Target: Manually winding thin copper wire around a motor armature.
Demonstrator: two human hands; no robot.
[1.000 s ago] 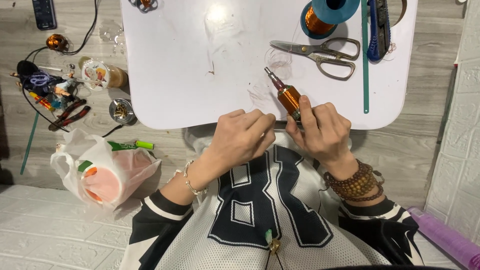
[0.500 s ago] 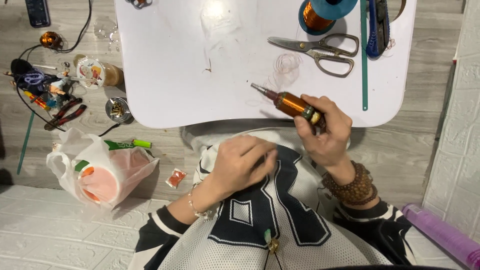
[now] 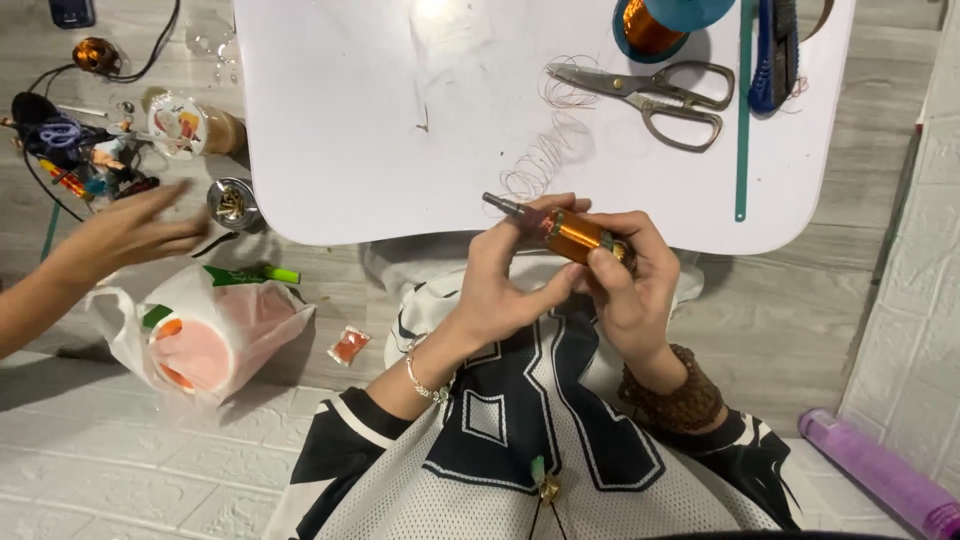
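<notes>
My right hand (image 3: 630, 285) grips a small copper-wound coil on a dark shaft (image 3: 565, 230), held just off the near edge of the white table (image 3: 400, 120). My left hand (image 3: 510, 275) pinches the same coil from the left, its fingertips on the shaft end. A loose curl of thin copper wire (image 3: 545, 155) lies on the table just beyond the coil. Farther back rest metal scissors (image 3: 650, 90) and a blue spool of copper wire (image 3: 660, 20).
Another person's hand (image 3: 125, 230) reaches in from the left near a small metal cup (image 3: 232, 203). A white plastic bag (image 3: 205, 340), a green marker (image 3: 255, 273) and a clutter of tools (image 3: 70, 150) lie on the floor. A purple roll (image 3: 880, 470) lies at bottom right.
My left hand has risen from my lap and taken hold of the coil beside my right hand. Another person's hand has come in from the left. Loose wire now shows on the table.
</notes>
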